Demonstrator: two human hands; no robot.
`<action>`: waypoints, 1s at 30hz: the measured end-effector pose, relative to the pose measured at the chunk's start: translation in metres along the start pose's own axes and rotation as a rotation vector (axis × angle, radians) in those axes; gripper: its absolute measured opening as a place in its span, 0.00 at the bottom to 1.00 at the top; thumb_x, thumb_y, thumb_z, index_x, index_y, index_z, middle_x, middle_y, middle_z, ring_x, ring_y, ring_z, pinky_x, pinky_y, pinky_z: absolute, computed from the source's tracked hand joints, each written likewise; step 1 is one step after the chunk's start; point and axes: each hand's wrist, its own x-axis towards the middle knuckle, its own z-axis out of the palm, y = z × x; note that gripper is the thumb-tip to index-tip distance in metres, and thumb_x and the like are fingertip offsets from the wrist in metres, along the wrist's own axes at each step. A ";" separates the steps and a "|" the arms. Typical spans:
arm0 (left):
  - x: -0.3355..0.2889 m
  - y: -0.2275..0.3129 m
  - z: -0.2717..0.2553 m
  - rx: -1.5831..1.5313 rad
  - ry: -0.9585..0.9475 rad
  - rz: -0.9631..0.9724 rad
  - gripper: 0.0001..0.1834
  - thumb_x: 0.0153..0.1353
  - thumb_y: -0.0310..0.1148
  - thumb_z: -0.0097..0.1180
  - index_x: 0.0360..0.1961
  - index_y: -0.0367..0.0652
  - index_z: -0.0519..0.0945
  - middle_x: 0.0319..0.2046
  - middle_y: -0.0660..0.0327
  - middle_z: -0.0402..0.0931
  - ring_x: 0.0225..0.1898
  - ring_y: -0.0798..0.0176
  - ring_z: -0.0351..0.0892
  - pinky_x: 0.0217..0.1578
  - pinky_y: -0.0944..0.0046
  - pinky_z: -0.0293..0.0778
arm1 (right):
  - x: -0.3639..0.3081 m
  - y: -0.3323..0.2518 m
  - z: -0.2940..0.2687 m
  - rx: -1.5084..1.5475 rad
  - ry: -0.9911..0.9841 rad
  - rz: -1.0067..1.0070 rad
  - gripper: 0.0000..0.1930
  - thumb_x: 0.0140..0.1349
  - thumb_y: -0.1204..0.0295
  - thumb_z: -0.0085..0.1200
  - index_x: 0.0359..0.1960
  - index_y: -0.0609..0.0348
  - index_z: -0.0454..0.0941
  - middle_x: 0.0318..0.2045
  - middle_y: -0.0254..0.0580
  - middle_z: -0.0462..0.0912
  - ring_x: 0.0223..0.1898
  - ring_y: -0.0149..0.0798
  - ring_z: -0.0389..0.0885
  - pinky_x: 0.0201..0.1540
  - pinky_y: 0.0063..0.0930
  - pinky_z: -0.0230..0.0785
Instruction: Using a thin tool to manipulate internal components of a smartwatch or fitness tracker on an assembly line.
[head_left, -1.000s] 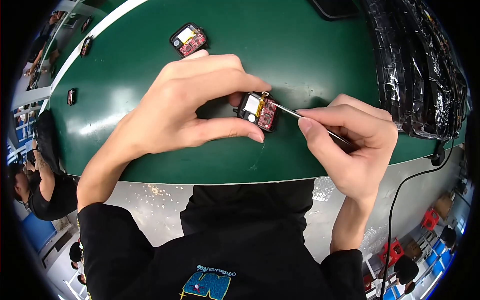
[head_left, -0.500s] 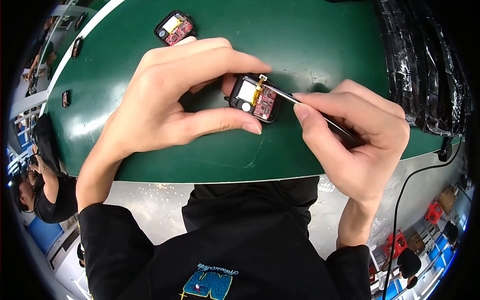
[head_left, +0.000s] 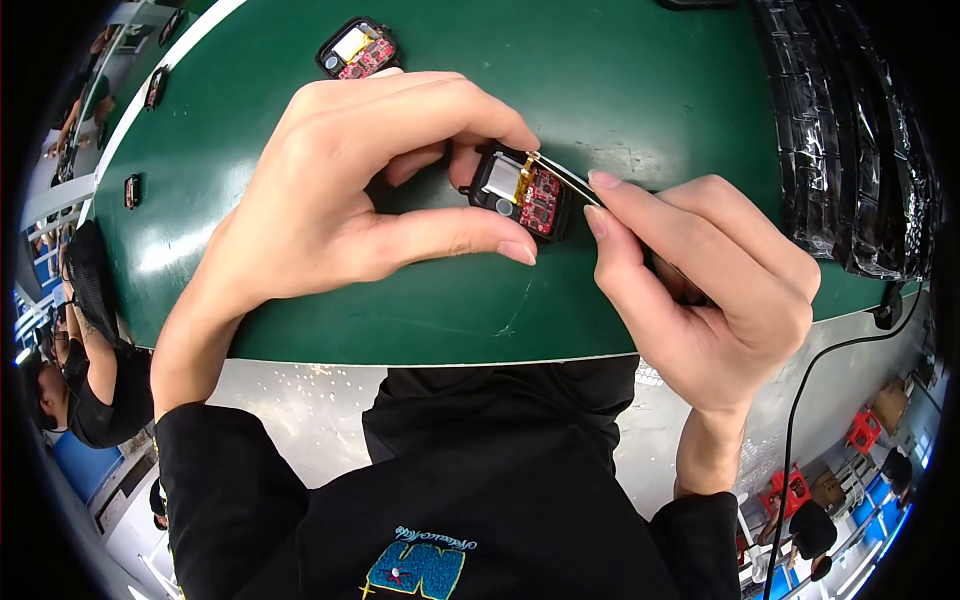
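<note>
My left hand [head_left: 335, 185] curves round a small black device housing [head_left: 566, 222], its fingers and thumb on either side of it. The housing lies open-faced, showing a red circuit board [head_left: 546, 203], a silver-white battery-like block [head_left: 501, 180] and yellow tape. A short flex ribbon [head_left: 529, 163] stands at the top edge of the board. My right hand [head_left: 715, 285] pinches a pair of metal tweezers [head_left: 568, 178] between thumb and fingers. The tweezer tips reach the ribbon's end, close to my left index fingertip; whether they grip it I cannot tell.
Another open black housing [head_left: 358, 47] with a red board lies on the green table [head_left: 620, 90] beyond my left hand. Black plastic-wrapped packs [head_left: 850, 140] line the right side. A black cable [head_left: 795, 400] hangs at the right edge. Another person [head_left: 100, 390] sits at far left.
The housing has shifted slightly right and tilted in my left hand. My right hand has turned the tweezers, and their tips have moved slightly right and up along the ribbon.
</note>
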 end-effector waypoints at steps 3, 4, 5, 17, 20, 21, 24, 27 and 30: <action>0.001 -0.003 -0.004 0.017 -0.048 -0.002 0.36 0.42 0.48 0.87 0.51 0.38 0.90 0.33 0.63 0.85 0.26 0.68 0.69 0.30 0.66 0.63 | 0.003 -0.001 -0.003 0.009 -0.018 -0.011 0.14 0.53 0.90 0.73 0.42 0.68 0.94 0.24 0.33 0.83 0.20 0.20 0.70 0.22 0.18 0.54; 0.000 -0.007 -0.006 -0.031 -0.068 -0.001 0.37 0.42 0.49 0.86 0.51 0.37 0.90 0.34 0.62 0.85 0.26 0.69 0.68 0.30 0.66 0.63 | 0.005 -0.002 -0.006 0.064 -0.059 0.048 0.13 0.54 0.90 0.72 0.41 0.68 0.94 0.23 0.34 0.83 0.20 0.21 0.72 0.22 0.19 0.55; 0.000 -0.010 -0.006 -0.080 -0.088 0.000 0.38 0.42 0.50 0.86 0.52 0.36 0.90 0.35 0.62 0.86 0.26 0.69 0.68 0.30 0.66 0.63 | 0.006 -0.003 -0.008 0.119 -0.100 0.107 0.12 0.55 0.89 0.72 0.41 0.68 0.94 0.22 0.34 0.83 0.20 0.22 0.73 0.23 0.19 0.55; 0.003 -0.015 -0.010 -0.086 -0.141 0.076 0.39 0.44 0.54 0.83 0.51 0.34 0.91 0.41 0.60 0.90 0.27 0.69 0.71 0.27 0.67 0.63 | 0.007 -0.004 -0.014 0.165 -0.163 0.208 0.11 0.55 0.88 0.71 0.40 0.68 0.94 0.22 0.35 0.82 0.21 0.23 0.75 0.24 0.19 0.56; 0.005 -0.015 -0.011 -0.077 -0.159 0.078 0.39 0.45 0.55 0.82 0.51 0.34 0.91 0.40 0.60 0.89 0.28 0.69 0.71 0.27 0.68 0.63 | 0.008 -0.006 -0.015 0.161 -0.160 0.232 0.11 0.55 0.88 0.71 0.40 0.68 0.94 0.22 0.35 0.82 0.22 0.23 0.75 0.24 0.19 0.56; 0.005 -0.015 -0.011 -0.076 -0.159 0.077 0.39 0.45 0.55 0.82 0.51 0.34 0.91 0.40 0.60 0.89 0.28 0.69 0.71 0.27 0.68 0.63 | 0.007 -0.006 -0.015 0.161 -0.160 0.232 0.11 0.55 0.88 0.71 0.40 0.68 0.94 0.22 0.35 0.82 0.22 0.23 0.75 0.24 0.19 0.56; 0.004 -0.015 -0.011 -0.077 -0.170 0.071 0.39 0.45 0.55 0.82 0.52 0.35 0.91 0.39 0.61 0.88 0.29 0.68 0.73 0.27 0.68 0.63 | 0.007 -0.003 -0.014 0.166 -0.165 0.212 0.11 0.55 0.88 0.71 0.40 0.68 0.94 0.22 0.35 0.82 0.22 0.23 0.75 0.24 0.19 0.56; 0.003 -0.017 -0.009 -0.067 -0.159 0.097 0.38 0.46 0.54 0.82 0.52 0.36 0.91 0.38 0.61 0.87 0.30 0.68 0.75 0.27 0.68 0.63 | 0.007 -0.002 -0.014 0.166 -0.187 0.189 0.11 0.54 0.88 0.70 0.40 0.68 0.94 0.22 0.35 0.82 0.22 0.24 0.75 0.24 0.20 0.57; 0.003 -0.018 -0.009 -0.076 -0.149 0.127 0.38 0.47 0.54 0.82 0.52 0.36 0.90 0.39 0.60 0.87 0.31 0.68 0.76 0.27 0.68 0.64 | 0.007 -0.004 -0.015 0.151 -0.186 0.194 0.11 0.54 0.88 0.70 0.39 0.68 0.94 0.22 0.35 0.82 0.22 0.24 0.75 0.24 0.20 0.57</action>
